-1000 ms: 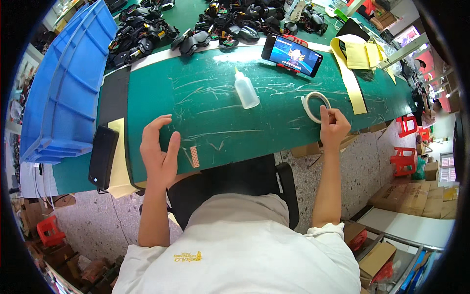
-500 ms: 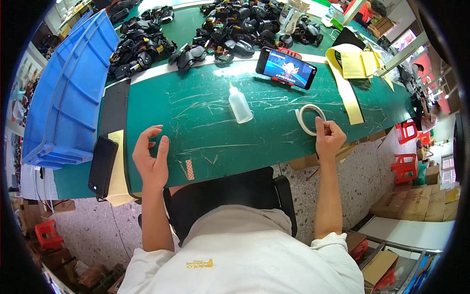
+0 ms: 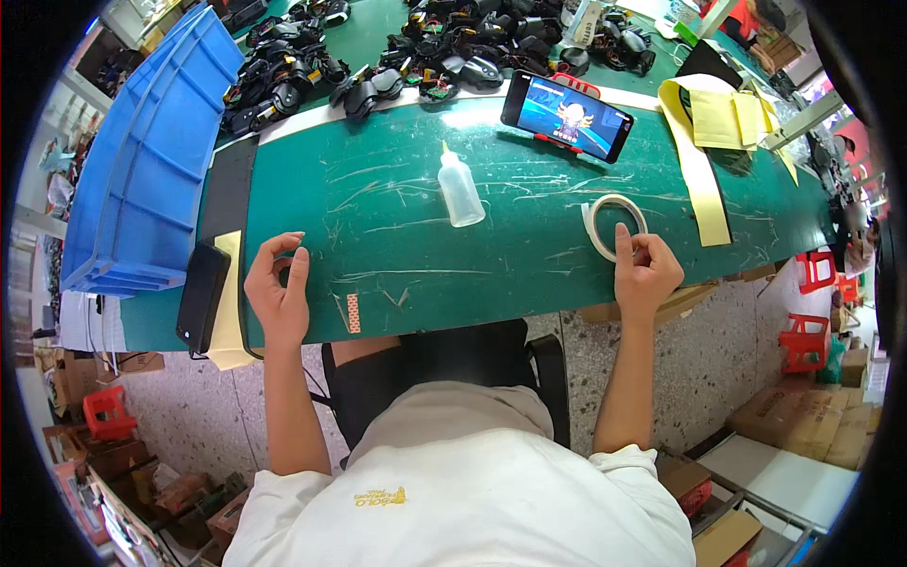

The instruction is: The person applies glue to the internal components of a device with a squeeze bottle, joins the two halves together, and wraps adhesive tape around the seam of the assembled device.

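My left hand (image 3: 280, 291) is raised over the left side of the green tabletop, thumb and bent fingers apart, holding nothing. On the right, my right hand (image 3: 646, 274) has its fingers curled in and its thumb upright, with no object showing in it. The thumb tip overlaps the near rim of a roll of white tape (image 3: 593, 227); I cannot tell whether they touch. Between the hands, farther back, stands a translucent squeeze bottle (image 3: 461, 194) with a yellowish tip. A small strip of pink-orange pieces (image 3: 353, 314) lies near the table's front edge.
A phone (image 3: 570, 118) with a lit screen leans on a red holder. Black computer-mouse-like parts (image 3: 472, 71) pile up at the back. A blue bin (image 3: 151, 161) and a black device (image 3: 203, 295) are at left. Yellow paper (image 3: 704, 180) lies at right, beyond the tape.
The view has shifted a little. My left hand has moved slightly left and my right hand slightly right; the bottle, tape and phone keep their places on the table.
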Demonstrator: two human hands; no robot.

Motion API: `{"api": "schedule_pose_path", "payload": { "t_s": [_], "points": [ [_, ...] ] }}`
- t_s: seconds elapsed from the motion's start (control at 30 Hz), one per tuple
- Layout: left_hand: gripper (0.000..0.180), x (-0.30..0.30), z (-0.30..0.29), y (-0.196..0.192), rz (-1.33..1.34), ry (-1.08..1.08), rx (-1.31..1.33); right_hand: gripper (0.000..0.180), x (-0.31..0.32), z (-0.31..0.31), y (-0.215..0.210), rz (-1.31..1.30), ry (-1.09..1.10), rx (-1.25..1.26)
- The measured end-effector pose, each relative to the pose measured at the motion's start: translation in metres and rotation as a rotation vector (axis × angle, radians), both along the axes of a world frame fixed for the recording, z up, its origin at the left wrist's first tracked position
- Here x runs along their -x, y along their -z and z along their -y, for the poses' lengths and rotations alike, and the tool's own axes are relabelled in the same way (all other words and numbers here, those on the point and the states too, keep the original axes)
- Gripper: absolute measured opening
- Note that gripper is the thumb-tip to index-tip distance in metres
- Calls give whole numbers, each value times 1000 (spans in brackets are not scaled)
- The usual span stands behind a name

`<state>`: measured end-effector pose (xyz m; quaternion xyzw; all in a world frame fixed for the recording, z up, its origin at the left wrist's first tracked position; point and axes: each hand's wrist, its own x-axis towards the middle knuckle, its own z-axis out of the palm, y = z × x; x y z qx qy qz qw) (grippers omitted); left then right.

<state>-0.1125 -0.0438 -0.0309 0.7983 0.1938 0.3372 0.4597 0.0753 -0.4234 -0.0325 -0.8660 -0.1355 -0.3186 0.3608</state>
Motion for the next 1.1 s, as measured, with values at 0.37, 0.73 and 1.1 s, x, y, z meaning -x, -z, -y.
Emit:
{"api": "schedule_pose_path", "payload": {
  "t_s": [0.37,0.73,1.1],
  "points": [
    [15,-2,0,-3,-10,5,22,27,0,1,-1,-10,-36,55],
    [10,2,4,-5,-72,28,-26,28,0,3,4,-4,109,-7],
    [5,5,4,-7,11,12,100,21,-3,-2,-1,-19,113,45]
  ]
}}
